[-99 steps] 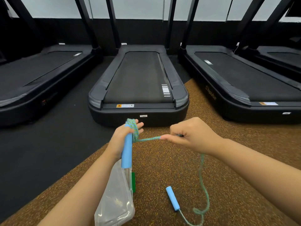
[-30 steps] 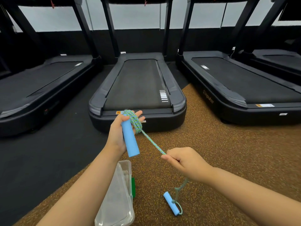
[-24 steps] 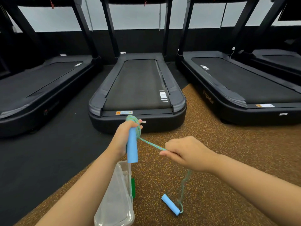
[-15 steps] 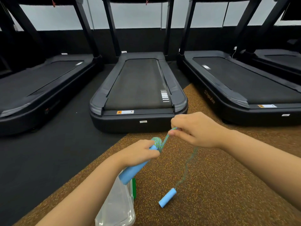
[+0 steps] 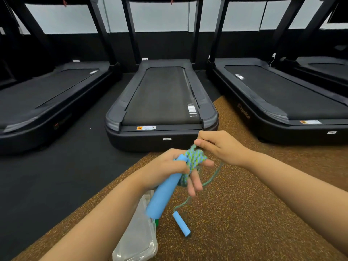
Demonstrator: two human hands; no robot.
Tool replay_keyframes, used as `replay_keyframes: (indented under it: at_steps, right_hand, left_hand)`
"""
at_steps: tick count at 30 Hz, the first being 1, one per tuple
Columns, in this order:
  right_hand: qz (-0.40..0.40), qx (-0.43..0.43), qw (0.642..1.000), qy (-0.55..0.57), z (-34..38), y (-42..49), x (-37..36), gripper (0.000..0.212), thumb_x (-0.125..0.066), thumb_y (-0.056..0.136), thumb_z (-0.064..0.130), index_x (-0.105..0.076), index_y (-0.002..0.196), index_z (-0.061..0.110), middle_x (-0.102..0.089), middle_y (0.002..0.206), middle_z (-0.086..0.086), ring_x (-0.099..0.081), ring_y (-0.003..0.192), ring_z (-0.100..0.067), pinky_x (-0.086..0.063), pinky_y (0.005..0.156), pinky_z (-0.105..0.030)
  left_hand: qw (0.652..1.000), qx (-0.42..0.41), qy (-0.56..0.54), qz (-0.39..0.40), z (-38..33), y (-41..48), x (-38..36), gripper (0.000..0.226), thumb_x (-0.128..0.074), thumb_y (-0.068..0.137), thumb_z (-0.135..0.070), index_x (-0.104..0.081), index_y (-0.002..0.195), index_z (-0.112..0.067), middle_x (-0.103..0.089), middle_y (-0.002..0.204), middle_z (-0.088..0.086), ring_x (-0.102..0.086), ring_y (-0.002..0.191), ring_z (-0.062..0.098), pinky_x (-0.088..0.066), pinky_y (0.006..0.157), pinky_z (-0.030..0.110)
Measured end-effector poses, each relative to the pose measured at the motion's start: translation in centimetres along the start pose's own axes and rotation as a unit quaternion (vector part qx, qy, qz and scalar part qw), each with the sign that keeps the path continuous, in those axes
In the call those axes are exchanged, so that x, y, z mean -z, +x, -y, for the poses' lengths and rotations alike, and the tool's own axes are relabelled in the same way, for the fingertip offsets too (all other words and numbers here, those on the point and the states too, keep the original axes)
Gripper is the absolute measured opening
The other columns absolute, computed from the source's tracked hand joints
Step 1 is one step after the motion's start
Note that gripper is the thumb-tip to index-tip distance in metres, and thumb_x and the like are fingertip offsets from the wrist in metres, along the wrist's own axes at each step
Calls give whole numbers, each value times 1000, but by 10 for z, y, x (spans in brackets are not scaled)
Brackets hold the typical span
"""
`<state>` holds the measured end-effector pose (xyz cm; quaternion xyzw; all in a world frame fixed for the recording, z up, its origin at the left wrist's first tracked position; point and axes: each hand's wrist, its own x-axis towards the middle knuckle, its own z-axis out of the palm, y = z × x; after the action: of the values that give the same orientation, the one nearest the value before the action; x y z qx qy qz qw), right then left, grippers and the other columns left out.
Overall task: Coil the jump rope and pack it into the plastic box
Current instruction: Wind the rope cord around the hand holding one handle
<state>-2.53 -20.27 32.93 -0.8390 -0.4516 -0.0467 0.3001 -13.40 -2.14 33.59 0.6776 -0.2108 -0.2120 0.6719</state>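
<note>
My left hand [image 5: 167,169] grips one blue foam handle [image 5: 164,194] of the jump rope, tilted down to the left, with several turns of green-blue rope [image 5: 194,161] wound over its fingers. My right hand [image 5: 220,147] pinches the rope right at the top of that coil. A loose length of rope [image 5: 206,182] hangs down to the second blue handle [image 5: 181,224], which lies on the brown floor. The clear plastic box [image 5: 138,236] stands open below my left forearm, partly hidden by it.
Several black treadmills stand in a row ahead; the middle treadmill [image 5: 162,102] is closest, just beyond my hands. A speckled brown rubber floor [image 5: 244,213] lies under my hands, with a black mat [image 5: 47,176] to the left.
My right hand has come in close to the coil, laying another turn on my left hand. The hanging rope has grown shorter and the loose handle has been dragged nearer.
</note>
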Motion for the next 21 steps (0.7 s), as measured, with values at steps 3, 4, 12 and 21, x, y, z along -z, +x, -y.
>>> replay_keyframes:
  at_steps: [3, 4, 12, 21]
  right_hand:
    - [1, -23, 999, 46, -1, -4, -13, 34, -43, 94, 44, -49, 69, 23, -52, 63, 4, -46, 59, -4, -38, 58, -29]
    - [6, -32, 998, 60, -1, -5, -16, 31, -41, 93, 45, -55, 75, 25, -58, 68, 6, -51, 63, -3, -43, 62, -30]
    - [-22, -18, 999, 33, 0, -8, -43, 42, -28, 88, 50, -52, 66, 22, -44, 54, 13, -44, 50, 0, -28, 49, -12]
    - [17, -32, 998, 55, 8, -24, -58, 35, -40, 95, 35, -45, 64, 51, -39, 51, 13, -38, 50, -5, -27, 50, -18]
  left_hand:
    - [995, -67, -52, -44, 1, 1, -2, 51, -50, 66, -18, -61, 112, -1, -75, 83, 11, -60, 45, 12, -53, 67, 24]
    - [992, -86, -67, -65, 1, 2, -3, 49, -50, 65, -19, -62, 110, -1, -75, 82, 11, -59, 45, 12, -53, 67, 24]
    - [943, -117, -294, -102, -2, 4, -3, 60, -57, 64, -15, -56, 123, 0, -64, 122, 21, -66, 108, 32, -52, 95, 37]
    - [942, -108, -297, -116, 2, 9, -3, 62, -51, 71, -15, -46, 132, -2, -62, 129, 14, -61, 116, 29, -49, 99, 37]
